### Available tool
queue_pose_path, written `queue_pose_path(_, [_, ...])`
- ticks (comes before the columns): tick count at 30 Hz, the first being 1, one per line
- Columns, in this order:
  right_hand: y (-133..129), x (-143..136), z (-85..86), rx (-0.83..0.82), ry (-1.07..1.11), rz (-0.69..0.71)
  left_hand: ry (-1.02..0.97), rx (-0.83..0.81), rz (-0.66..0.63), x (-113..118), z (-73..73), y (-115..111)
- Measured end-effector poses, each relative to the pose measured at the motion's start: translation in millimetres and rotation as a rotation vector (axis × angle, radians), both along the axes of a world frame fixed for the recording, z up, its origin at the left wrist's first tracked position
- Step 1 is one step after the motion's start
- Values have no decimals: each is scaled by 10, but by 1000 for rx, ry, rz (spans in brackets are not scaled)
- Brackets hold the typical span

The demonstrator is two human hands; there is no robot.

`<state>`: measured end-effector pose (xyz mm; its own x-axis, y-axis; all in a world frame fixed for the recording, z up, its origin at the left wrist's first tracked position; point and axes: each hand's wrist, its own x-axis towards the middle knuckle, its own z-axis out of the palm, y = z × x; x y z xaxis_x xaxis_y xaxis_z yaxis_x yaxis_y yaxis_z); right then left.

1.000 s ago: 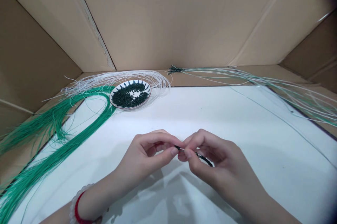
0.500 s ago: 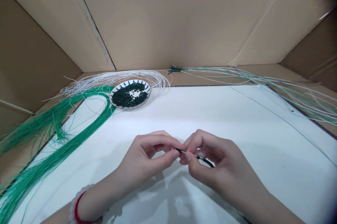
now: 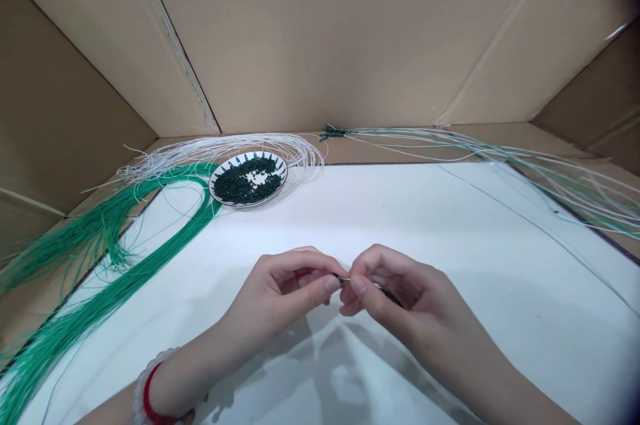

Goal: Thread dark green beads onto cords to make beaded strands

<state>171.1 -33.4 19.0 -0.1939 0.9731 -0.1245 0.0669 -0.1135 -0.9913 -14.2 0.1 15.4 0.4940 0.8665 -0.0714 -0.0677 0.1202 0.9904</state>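
Above the white board [image 3: 410,212], my left hand [image 3: 285,292] pinches one end of a thin beaded cord [image 3: 343,279] between thumb and forefinger. Small dark pieces show at its fingertips. Close beside it, my right hand [image 3: 400,298] is closed on the same cord, thumb against forefinger. A short pale length of cord runs between the two pinches. More of the dark beaded length comes out behind the right thumb, and the palm hides most of it. A white and red bracelet [image 3: 150,388] circles my left wrist.
A patterned dish [image 3: 215,193] of dark green beads [image 3: 245,185] stands at the back left. Around it lie a bundle of green cords [image 3: 165,245] and coiled white cords [image 3: 210,145]. Tied strands [image 3: 400,135] stretch along the back right. Cardboard walls [image 3: 325,38] enclose the board.
The fingertips have shifted slightly: the right pinch has moved a little away from the left along the cord. Less of the dark beaded length shows behind the right thumb.
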Motion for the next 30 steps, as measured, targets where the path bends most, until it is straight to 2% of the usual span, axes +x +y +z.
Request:
queue_pose_path(3, [14,14,-23,27,14,44,7,-21,-2,-18,-24,2])
queue_pose_path(11, [-18,-38,23,1,77,-56,-16,-64,12,-17,-47,-4])
queue_pose_path(30, [-19,-27,38,-11,28,-43,-23,-74,29,-4,-20,-12])
